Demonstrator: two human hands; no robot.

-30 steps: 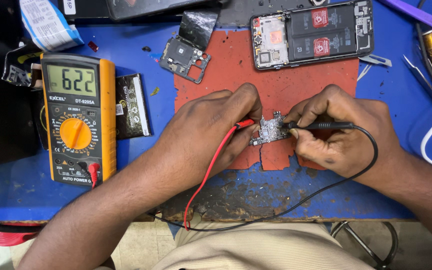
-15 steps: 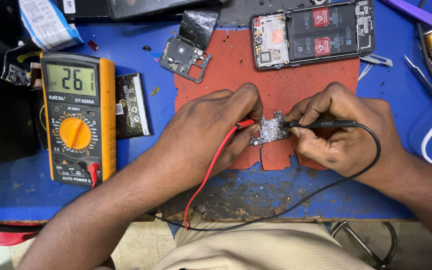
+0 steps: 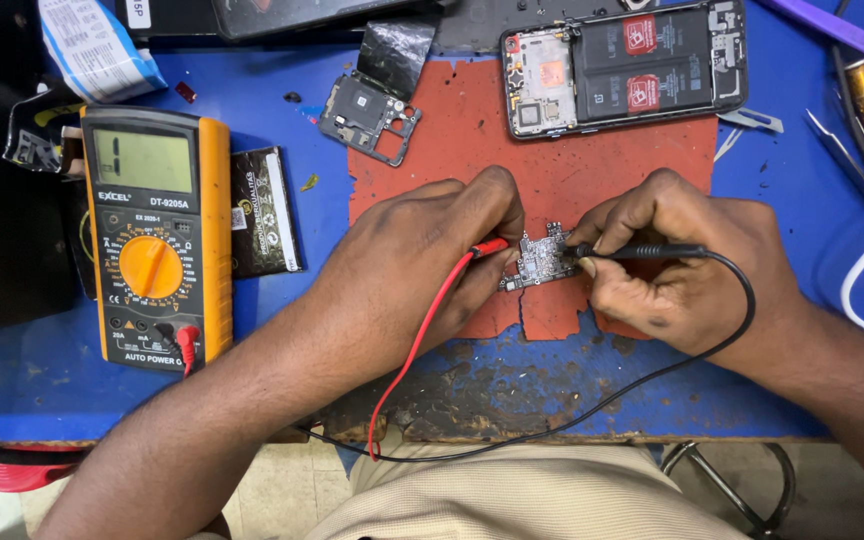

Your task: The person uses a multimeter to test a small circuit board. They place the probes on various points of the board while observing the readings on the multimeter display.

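**Desk:** What do the hands hold?

**Photographer:** The left hand [image 3: 422, 255] pinches a red test probe [image 3: 487, 246], its tip at the left edge of a small bare circuit board [image 3: 544, 258]. The right hand [image 3: 677, 260] is closed around a black test probe [image 3: 642, 251], its tip at the board's right edge.

**Desk:** Where does the board lie?

**Photographer:** On a worn red mat [image 3: 612, 150] over a blue workbench [image 3: 42, 400], between the two hands. An opened phone [image 3: 624, 65] sits at the mat's far edge, a loose phone frame piece [image 3: 368, 118] just left of it.

**Desk:** And the meter?

**Photographer:** A yellow digital multimeter [image 3: 157, 235] lies well to the left, red lead plugged in near its base, a small dark battery pack [image 3: 264, 210] beside it.
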